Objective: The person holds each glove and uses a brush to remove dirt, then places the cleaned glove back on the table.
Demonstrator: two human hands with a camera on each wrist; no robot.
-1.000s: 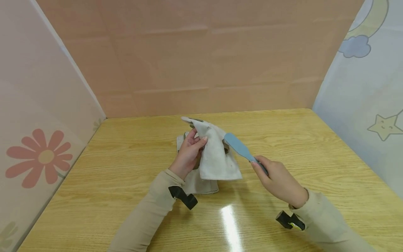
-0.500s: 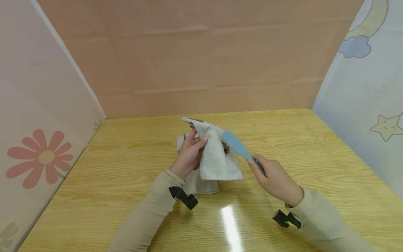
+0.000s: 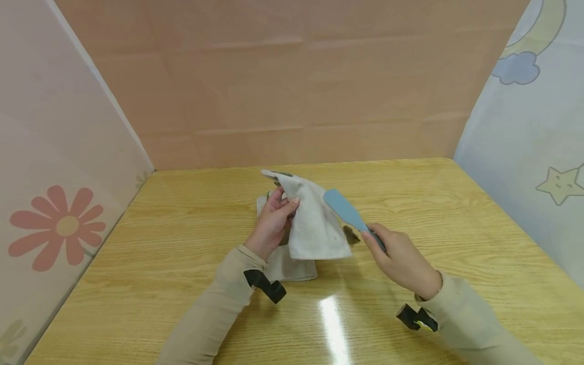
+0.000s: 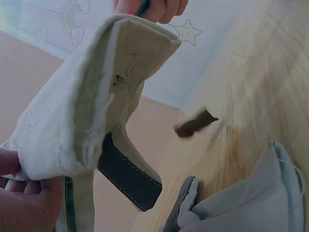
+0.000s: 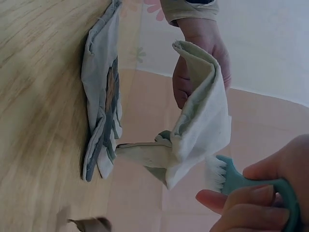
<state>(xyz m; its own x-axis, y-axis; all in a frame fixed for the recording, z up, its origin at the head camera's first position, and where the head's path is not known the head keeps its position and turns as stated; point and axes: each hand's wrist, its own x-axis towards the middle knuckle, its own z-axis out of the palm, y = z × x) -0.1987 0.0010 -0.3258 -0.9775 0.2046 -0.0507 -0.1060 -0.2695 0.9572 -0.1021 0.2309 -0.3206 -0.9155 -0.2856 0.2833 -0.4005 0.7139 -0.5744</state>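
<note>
My left hand (image 3: 269, 223) pinches a whitish canvas work glove (image 3: 315, 223) by its cloth, lifted above the table, with its wide cuff hanging toward the right. Dark specks mark the cuff in the left wrist view. My right hand (image 3: 403, 261) grips the handle of a light blue brush (image 3: 344, 209). Its white bristles (image 5: 214, 173) are at the glove's surface in the right wrist view. A blurred brown scrap, perhaps a dry leaf (image 4: 195, 124), is in the air just below the brush. A second glove (image 3: 289, 268) with dark patches lies on the table under the left hand.
The wood-grain table (image 3: 182, 299) spreads all around the hands. A plain peach backdrop (image 3: 292, 86) closes off the back, with printed panels at left and right. Black wrist camera mounts (image 3: 265, 286) stick out from both sleeves.
The brown scrap, earlier against the glove's right side, has come off and moved down and right. The brush has shifted slightly to the left over the second. The left hand has hardly moved.
</note>
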